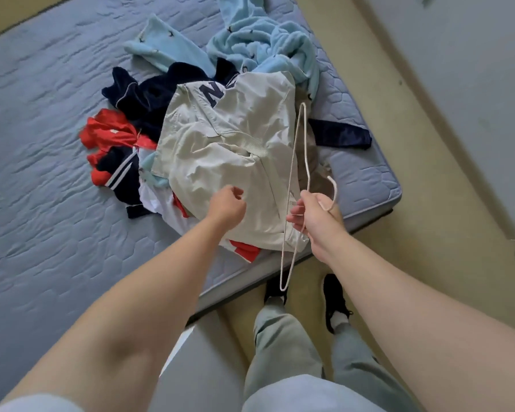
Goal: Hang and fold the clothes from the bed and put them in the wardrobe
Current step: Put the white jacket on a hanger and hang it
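Observation:
A heap of clothes lies on the corner of the blue-grey mattress (42, 162). On top is a beige jacket (229, 162) with dark letters. Under it are a navy garment (149, 93), a red and navy top (113, 150) and a light blue fleece (259, 46). My right hand (315, 221) grips a thin white wire hanger (295, 173) near its hook, above the jacket's right edge. My left hand (226, 203) hovers over the jacket's lower part with its fingers loosely curled, holding nothing.
The bed's corner (393, 197) points to the right, with beige floor (414, 203) beyond it. A pale wall or door (473, 84) runs along the right side. My feet in black shoes (333, 298) stand at the bed's edge.

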`<action>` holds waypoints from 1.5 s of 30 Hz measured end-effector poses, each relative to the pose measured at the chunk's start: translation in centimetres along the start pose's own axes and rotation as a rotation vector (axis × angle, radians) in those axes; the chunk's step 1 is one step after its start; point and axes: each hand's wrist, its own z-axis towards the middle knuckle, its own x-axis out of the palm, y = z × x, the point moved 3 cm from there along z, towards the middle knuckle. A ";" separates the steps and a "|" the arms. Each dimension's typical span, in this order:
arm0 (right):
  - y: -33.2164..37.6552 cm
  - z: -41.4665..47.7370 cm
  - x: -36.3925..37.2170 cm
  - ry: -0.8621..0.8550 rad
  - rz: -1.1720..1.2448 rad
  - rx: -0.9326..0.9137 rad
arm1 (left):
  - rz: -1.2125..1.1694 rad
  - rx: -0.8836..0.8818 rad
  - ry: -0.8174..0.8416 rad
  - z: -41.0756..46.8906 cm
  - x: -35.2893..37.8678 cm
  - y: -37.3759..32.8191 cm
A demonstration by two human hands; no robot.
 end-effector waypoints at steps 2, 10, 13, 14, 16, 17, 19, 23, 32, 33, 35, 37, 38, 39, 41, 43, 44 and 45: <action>-0.9 1.6 0.5 -0.022 -0.017 -0.009 | 0.079 0.033 -0.020 3.8 0.1 -0.8; -3.9 6.3 1.3 -0.119 -0.087 0.073 | 0.673 0.204 -0.097 15.2 0.9 -2.8; -4.2 7.6 2.0 -0.121 -0.068 0.089 | 0.830 0.256 -0.075 18.3 1.2 -2.5; -4.2 8.0 2.2 -0.118 -0.050 0.089 | 0.869 0.262 -0.062 19.2 1.2 -2.3; -4.3 8.6 2.4 -0.114 -0.029 0.084 | 0.942 0.267 -0.025 20.9 1.4 -2.0; -4.3 8.8 2.4 -0.111 -0.033 0.080 | 0.969 0.273 -0.007 21.6 1.5 -2.0; -4.5 9.2 2.3 -0.100 -0.047 0.069 | 0.978 0.276 0.006 22.7 1.8 -2.1; -5.2 10.0 1.9 -0.067 -0.056 0.078 | 0.772 0.206 -0.069 24.1 2.0 -2.5; -6.3 9.5 1.2 -0.062 0.054 0.072 | 0.666 0.209 -0.211 24.5 0.6 -3.5; -6.3 9.5 1.1 -0.060 0.059 0.065 | 0.663 0.250 -0.236 24.5 0.6 -3.7; -6.5 9.2 1.0 -0.058 0.078 0.054 | 0.719 0.367 -0.273 24.2 0.6 -4.0; -6.6 8.9 1.0 -0.050 0.093 0.052 | 0.811 0.432 -0.290 24.1 0.3 -4.3; -6.7 8.6 1.0 -0.047 0.102 0.050 | 0.850 0.447 -0.294 24.2 -0.1 -4.5; -6.8 8.3 1.1 -0.047 0.110 0.046 | 0.891 0.461 -0.295 24.3 -0.7 -4.9; -7.0 7.7 1.2 -0.045 0.108 0.039 | 1.009 0.480 -0.278 24.3 -2.1 -5.9; -6.8 7.0 1.4 -0.037 0.098 0.038 | 1.111 0.514 -0.278 23.4 -3.3 -7.3; -6.7 6.5 1.5 -0.035 0.089 0.040 | 1.121 0.534 -0.288 22.6 -3.7 -8.1; -6.6 6.0 1.6 -0.035 0.079 0.043 | 1.097 0.557 -0.302 21.4 -4.0 -9.0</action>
